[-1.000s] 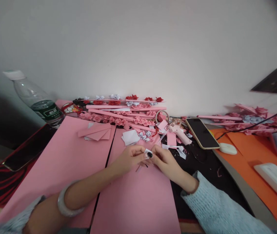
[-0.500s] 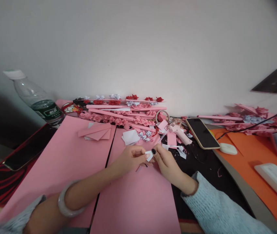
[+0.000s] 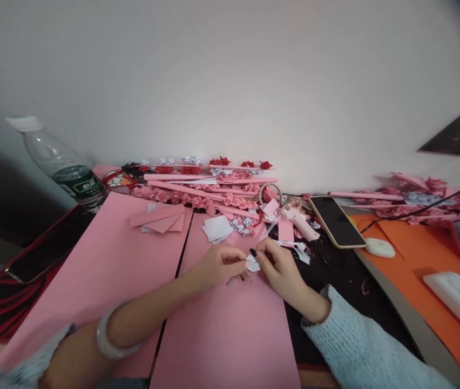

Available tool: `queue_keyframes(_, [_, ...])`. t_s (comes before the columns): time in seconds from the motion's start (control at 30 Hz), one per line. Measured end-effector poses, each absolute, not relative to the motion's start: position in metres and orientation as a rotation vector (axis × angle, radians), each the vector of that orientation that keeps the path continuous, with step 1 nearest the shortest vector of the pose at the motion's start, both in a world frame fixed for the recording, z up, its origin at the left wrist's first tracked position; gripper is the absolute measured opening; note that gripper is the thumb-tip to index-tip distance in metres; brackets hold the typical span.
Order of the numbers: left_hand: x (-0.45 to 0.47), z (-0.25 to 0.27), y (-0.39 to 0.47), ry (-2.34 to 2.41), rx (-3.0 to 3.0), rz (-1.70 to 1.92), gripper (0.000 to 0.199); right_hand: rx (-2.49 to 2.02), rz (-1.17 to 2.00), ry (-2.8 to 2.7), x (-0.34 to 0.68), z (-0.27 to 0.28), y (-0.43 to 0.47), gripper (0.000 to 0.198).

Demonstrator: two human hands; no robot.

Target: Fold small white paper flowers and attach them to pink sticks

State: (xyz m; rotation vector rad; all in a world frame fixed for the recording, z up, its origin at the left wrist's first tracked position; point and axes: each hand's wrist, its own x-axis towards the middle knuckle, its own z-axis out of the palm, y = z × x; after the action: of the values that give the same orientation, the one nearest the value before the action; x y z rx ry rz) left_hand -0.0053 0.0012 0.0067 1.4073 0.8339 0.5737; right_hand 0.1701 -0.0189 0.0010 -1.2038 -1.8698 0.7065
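Note:
A small folded piece of white paper (image 3: 254, 264) is pinched between both hands, above a large pink sheet (image 3: 230, 335). My left hand (image 3: 220, 267) grips its left side with thumb and forefinger. On the paper's upper right side, my right hand (image 3: 276, 267) presses with thumb and forefinger. Just beyond the hands lies a stack of white paper squares (image 3: 217, 229), with small white and pink paper flowers (image 3: 244, 224) beside it. A thin dark-tipped strip shows under my left fingers; what it is I cannot make out.
Pink paper slips (image 3: 159, 219) lie on the left pink sheet. A glue gun (image 3: 298, 220), a phone (image 3: 335, 221) and a white earbud case (image 3: 379, 247) are to the right. Paper flower stems (image 3: 205, 189) line the wall. A water bottle (image 3: 62, 162) stands at left.
The white paper has turned and sits slightly lower and to the right, now looking more folded. My right fingers have shifted a little along its edge. Everything else looks the same.

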Motion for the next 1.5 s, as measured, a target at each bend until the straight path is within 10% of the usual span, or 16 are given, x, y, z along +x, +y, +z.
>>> queue_keyframes(0.63, [-0.007, 0.000, 0.002, 0.863, 1.243, 0.691, 0.022, -1.221, 0.941, -1.644, 0.170, -0.002, -0.015, 0.008])
queue_keyframes(1.5, [-0.008, 0.000, 0.004, 0.857, 1.105, 0.667, 0.028, -1.013, 0.378, -2.216, 0.181, 0.004, -0.016, 0.011])
